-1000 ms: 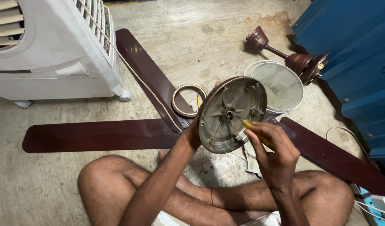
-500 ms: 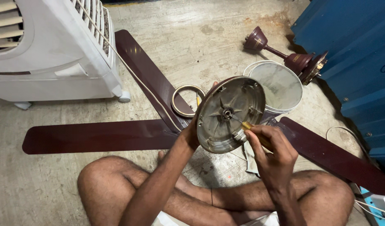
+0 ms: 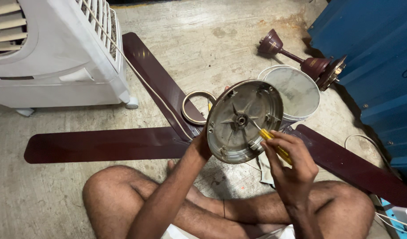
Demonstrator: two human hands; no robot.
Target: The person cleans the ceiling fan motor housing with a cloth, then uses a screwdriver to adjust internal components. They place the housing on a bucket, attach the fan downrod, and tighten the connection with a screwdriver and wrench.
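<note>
fan cover [image 3: 238,132]: off the blades [image 3: 106,144], gripped by left hand [image 3: 202,146]; right hand [image 3: 288,166] grips screwdriver [image 3: 274,144] inside; reassembly pending.

Concrete floor [image 3: 221,40], maroon fan blades [image 3: 101,144], white cooler [image 3: 57,57], metal ring [image 3: 196,106]

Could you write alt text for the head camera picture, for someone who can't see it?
A person sitting cross-legged on a concrete floor holds a round metal fan motor cover up in the left hand and works a yellow-handled screwdriver into it with the right hand. Dark maroon fan blades, a white air cooler and a white bucket lie around.
</note>
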